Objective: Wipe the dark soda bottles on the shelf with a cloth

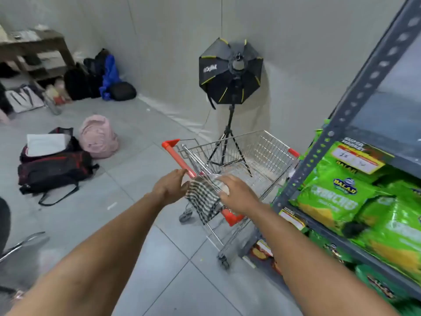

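Tiled floor, both hands on checked cloth, grips unclear, fingers hidden.

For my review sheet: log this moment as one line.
phase: fetching cloth | both hands on black-and-white checked cloth draped over red-handled wire shopping cart | dark soda bottles: not in view

Two bare forearms come up from the bottom edge, one on each side, and no sleeve shows on either; both are uncovered from the lower edge to the wrist. The left hand and the right hand wear no gloves. No watch, band or bracelet sits at either wrist, and no ring can be made out on the fingers, though these are small and somewhat blurred. Nothing else of the person's clothing is in view.
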Demonstrator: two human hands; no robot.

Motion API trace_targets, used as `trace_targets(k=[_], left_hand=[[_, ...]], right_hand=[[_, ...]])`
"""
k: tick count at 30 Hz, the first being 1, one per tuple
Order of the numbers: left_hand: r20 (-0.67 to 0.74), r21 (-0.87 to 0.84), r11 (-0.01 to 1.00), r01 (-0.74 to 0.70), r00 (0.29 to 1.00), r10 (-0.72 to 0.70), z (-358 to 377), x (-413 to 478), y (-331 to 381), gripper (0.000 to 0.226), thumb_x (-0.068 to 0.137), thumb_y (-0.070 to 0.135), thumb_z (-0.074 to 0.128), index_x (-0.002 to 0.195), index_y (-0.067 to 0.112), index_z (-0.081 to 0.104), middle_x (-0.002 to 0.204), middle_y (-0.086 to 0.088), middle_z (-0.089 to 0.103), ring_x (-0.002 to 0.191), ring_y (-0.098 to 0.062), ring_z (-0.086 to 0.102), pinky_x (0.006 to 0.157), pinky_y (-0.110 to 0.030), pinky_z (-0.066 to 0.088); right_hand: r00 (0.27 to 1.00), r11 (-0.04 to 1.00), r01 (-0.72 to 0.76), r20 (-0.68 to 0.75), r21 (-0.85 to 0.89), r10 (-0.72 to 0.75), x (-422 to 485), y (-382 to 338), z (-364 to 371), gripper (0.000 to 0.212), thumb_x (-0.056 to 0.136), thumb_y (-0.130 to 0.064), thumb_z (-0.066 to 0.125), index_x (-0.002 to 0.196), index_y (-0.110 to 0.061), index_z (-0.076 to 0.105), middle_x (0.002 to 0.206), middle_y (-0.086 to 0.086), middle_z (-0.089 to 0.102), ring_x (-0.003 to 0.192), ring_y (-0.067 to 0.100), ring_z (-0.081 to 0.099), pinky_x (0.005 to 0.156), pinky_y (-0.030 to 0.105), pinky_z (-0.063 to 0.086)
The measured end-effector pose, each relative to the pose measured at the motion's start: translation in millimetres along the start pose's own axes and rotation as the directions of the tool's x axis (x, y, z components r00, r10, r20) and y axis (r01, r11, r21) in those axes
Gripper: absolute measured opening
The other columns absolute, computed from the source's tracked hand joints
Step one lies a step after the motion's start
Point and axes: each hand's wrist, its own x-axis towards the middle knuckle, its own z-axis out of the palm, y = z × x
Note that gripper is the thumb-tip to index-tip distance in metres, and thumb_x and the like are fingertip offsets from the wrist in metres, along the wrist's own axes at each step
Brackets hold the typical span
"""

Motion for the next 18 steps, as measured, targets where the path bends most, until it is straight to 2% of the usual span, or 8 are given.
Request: trace_targets(k=[4,6,9,11,13,14,16,18], left_hand=[[0.091,-0.171,0.972,0.159,0.985,-0.145,20,13,-13,0.054,0.098,0.041,0.055,0.143,0.011,0.047,0.140,-0.013,0.060,0.122,-0.030,0.059,0.101,-0.041,0.047],[0.118,-0.263,0.943,0.203,0.977,-0.178,34,19,-13,0.050,0.099,0.040,0.054,0.140,0.011,0.050,0.136,-0.012,0.063,0.117,-0.030,0.061,0.098,-0.040,0.050],[0.165,-0.357,0.898,0.255,0.964,-0.208,49,27,-10,0.039,0.099,0.043,0.055,0.124,0.013,0.056,0.118,-0.011,0.069,0.096,-0.025,0.064,0.076,-0.032,0.049],[0.186,-0.403,0.879,0.256,0.963,-0.195,53,30,-5,0.026,0.099,0.041,0.057,0.107,0.016,0.059,0.104,-0.009,0.070,0.090,-0.024,0.064,0.068,-0.031,0.048],[0.193,-0.471,0.852,0.228,0.969,-0.153,50,33,0,0.015,0.100,0.034,0.057,0.098,0.019,0.059,0.098,-0.007,0.069,0.095,-0.028,0.065,0.078,-0.037,0.053],[0.201,-0.512,0.832,0.215,0.971,-0.127,45,35,1,0.013,0.101,0.032,0.057,0.098,0.019,0.060,0.100,-0.008,0.069,0.098,-0.029,0.066,0.085,-0.042,0.054],[0.231,-0.594,0.779,0.201,0.970,-0.074,30,37,9,0.017,0.100,0.028,0.058,0.100,0.012,0.064,0.105,-0.015,0.069,0.100,-0.033,0.066,0.090,-0.049,0.054],[0.254,-0.680,0.705,0.203,0.967,-0.033,11,38,23,0.021,0.097,0.024,0.059,0.102,0.004,0.065,0.105,-0.024,0.068,0.095,-0.034,0.066,0.086,-0.048,0.054]], right_hand=[[0.988,0.994,-0.107,0.110,-0.006,0.107,19,-7,34,0.042,0.094,-0.022,0.060,0.135,-0.021,0.054,0.133,0.004,0.061,0.108,0.021,0.060,0.091,0.037,0.051],[0.980,0.987,-0.162,0.114,-0.003,0.161,24,-6,45,0.038,0.093,-0.019,0.061,0.132,-0.018,0.057,0.126,0.006,0.065,0.098,0.022,0.062,0.081,0.034,0.051],[0.974,0.978,-0.207,0.091,-0.026,0.209,32,-2,56,0.035,0.093,-0.012,0.063,0.127,-0.019,0.059,0.107,0.002,0.066,0.076,0.009,0.058,0.059,0.023,0.042],[0.971,0.974,-0.227,0.065,-0.025,0.228,35,-1,58,0.036,0.091,-0.007,0.068,0.125,-0.017,0.061,0.102,-0.001,0.065,0.076,0.009,0.059,0.058,0.020,0.043],[0.970,0.970,-0.241,0.040,-0.006,0.241,37,-2,54,0.038,0.088,-0.003,0.070,0.123,-0.015,0.062,0.110,0.004,0.068,0.089,0.017,0.063,0.072,0.028,0.055],[0.968,0.968,-0.250,0.029,0.011,0.249,37,-2,52,0.039,0.087,-0.002,0.070,0.123,-0.016,0.062,0.110,0.005,0.068,0.090,0.018,0.064,0.073,0.028,0.056],[0.963,0.962,-0.268,0.006,0.049,0.268,34,2,43,0.043,0.085,-0.002,0.071,0.123,-0.019,0.060,0.099,-0.003,0.064,0.078,0.010,0.060,0.058,0.017,0.047],[0.958,0.953,-0.284,-0.008,0.107,0.286,31,5,32,0.050,0.083,-0.006,0.075,0.127,-0.020,0.055,0.091,-0.012,0.057,0.066,0.001,0.055,0.046,0.008,0.037]])
